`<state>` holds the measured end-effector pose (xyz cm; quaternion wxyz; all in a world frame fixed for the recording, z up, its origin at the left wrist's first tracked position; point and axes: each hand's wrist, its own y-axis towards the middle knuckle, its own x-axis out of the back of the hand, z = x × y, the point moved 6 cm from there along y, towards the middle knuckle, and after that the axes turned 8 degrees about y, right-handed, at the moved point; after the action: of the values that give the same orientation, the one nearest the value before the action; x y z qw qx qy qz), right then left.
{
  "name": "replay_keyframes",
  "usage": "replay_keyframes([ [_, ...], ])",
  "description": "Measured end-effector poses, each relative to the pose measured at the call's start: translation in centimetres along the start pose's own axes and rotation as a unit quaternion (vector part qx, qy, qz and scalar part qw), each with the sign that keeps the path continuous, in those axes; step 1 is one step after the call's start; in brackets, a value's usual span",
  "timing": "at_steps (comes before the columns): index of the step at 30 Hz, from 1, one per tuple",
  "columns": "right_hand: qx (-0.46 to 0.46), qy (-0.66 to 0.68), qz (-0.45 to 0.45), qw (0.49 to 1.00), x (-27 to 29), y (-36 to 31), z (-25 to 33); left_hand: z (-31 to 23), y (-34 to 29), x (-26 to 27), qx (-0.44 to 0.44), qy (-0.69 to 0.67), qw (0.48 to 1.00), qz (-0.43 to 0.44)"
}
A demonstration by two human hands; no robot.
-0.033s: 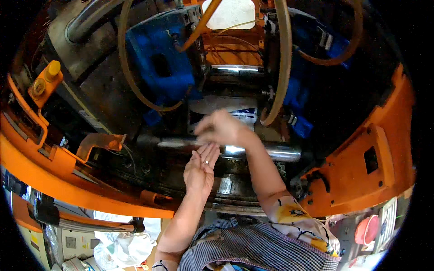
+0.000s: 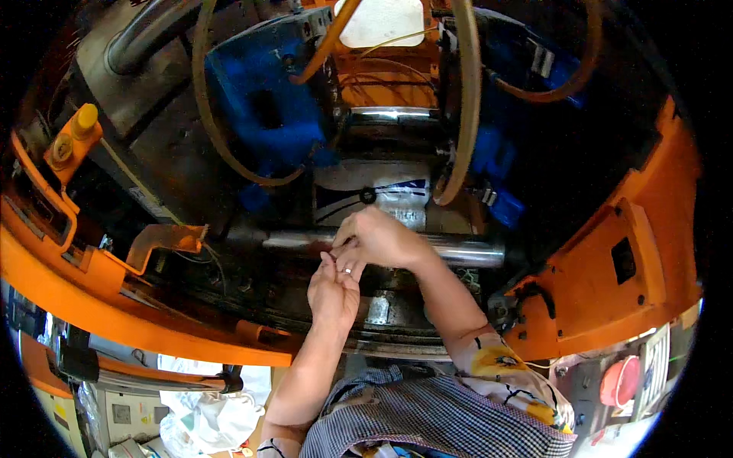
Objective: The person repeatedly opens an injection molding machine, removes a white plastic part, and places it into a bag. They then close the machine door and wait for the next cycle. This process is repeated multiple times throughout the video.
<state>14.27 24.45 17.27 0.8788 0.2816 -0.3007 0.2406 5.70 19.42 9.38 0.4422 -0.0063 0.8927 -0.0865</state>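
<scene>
Orange machine framing curves before a blue block. A polished bar runs crosswise behind the hands, with a pale, blue-marked sheet beyond it. The right hand, fingers curled, meets the fingertips of the left hand, palm up with fingers close together; whether either holds something small, I cannot tell.

White bags lie left, a pink basin right.

An orange machine frame, blue blocks and looping hoses show a factory workshop.
</scene>
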Motion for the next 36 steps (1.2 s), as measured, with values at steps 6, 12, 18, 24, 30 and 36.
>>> replay_keyframes([
  [6,0.079,0.081,-0.084,0.99,-1.1,-2.1,-0.4,1.1,0.9,1.5,0.0,-0.018,1.0,0.003],
  [12,0.079,0.087,-0.084,0.99,-0.3,-2.7,0.4,0.7,0.3,0.3,-0.004,-0.015,0.999,-0.049],
  [18,0.069,0.177,-0.277,0.942,4.2,0.6,-1.0,-0.2,0.3,0.2,-0.025,0.033,0.999,0.018],
  [24,0.06,0.107,-0.59,0.798,10.9,11.2,-10.2,0.7,-0.1,-0.4,-0.011,0.109,0.994,0.0],
  [30,0.109,0.129,-0.67,0.723,12.6,18.0,-13.9,-0.3,-1.1,-0.3,-0.032,0.178,0.984,0.0],
  [36,0.077,0.041,-0.637,0.766,13.5,19.1,-14.4,-0.6,-0.8,0.5,-0.032,0.171,0.985,-0.008],
])
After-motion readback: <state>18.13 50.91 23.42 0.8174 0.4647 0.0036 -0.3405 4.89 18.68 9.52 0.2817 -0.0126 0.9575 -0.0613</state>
